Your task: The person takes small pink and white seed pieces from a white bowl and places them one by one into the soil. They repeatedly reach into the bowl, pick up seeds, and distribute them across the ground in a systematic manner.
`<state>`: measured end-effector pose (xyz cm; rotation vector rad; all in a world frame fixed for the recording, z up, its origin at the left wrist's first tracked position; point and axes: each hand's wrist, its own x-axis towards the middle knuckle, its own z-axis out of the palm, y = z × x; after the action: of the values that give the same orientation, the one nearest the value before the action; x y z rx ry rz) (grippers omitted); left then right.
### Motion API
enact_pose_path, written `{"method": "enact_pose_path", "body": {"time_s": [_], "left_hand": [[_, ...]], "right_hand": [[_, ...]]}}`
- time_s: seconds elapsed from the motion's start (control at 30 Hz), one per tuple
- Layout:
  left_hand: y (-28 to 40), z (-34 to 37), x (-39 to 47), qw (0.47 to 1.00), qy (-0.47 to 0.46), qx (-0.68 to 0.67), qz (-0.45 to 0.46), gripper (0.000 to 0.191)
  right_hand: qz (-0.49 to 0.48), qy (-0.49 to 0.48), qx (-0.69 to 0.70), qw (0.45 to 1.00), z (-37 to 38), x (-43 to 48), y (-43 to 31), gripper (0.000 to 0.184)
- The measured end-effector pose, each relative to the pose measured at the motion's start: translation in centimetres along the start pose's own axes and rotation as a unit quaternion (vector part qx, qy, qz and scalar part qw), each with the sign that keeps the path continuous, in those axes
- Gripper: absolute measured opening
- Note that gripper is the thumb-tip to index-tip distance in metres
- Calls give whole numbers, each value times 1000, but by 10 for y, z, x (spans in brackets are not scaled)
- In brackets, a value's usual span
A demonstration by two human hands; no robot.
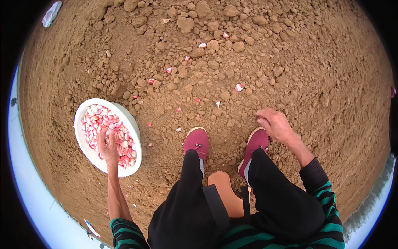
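A white plastic basin (134, 133) stands tilted on the soil at the left, filled with pink-coated garlic cloves (101, 116). My left hand (107, 146) reaches into it, its fingers among the cloves; whether they grip one cannot be told. At the right, my right hand (273, 124) is low over the soil just beyond the right shoe, thumb and fingertips pinched together; anything between them is too small to tell. Several pink-coated cloves lie on the soil in a slanting row, one of them (168, 70) near the middle. Another clove (238, 87) lies ahead of my right hand.
Clods of dry earth (186, 25) cover the ground ahead. My two dark pink shoes (196, 140) rest on the soil. An orange plastic seat (228, 199) with black straps is between my legs. A crumpled white bag (52, 14) lies far left, and pink skin scraps lie around.
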<state>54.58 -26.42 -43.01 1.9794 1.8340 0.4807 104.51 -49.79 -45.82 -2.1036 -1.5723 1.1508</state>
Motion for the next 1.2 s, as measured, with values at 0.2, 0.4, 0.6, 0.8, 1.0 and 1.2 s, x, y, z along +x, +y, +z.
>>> {"method": "enact_pose_path", "body": {"time_s": [0.2,0.4,0.6,0.8,1.0,1.2], "left_hand": [[98,30,-15,702,-153,-643,-266,35],[193,126,-31,454,-380,-724,-354,37],[232,156,-40,477,-466,-654,-357,38],[243,136,5,554,-471,-594,-344,37],[275,121,61,644,-501,-526,-242,38],[282,161,17,558,-494,-594,-302,37]], "right_hand": [[-24,24,163,986,-7,19,-30,24],[-105,56,267,956,-10,39,-88,28],[-97,57,281,953,-11,43,-96,35],[-57,203,193,958,-4,62,-41,20],[-53,118,38,991,27,78,-12,20],[-105,48,-203,972,46,87,-2,27]]}}
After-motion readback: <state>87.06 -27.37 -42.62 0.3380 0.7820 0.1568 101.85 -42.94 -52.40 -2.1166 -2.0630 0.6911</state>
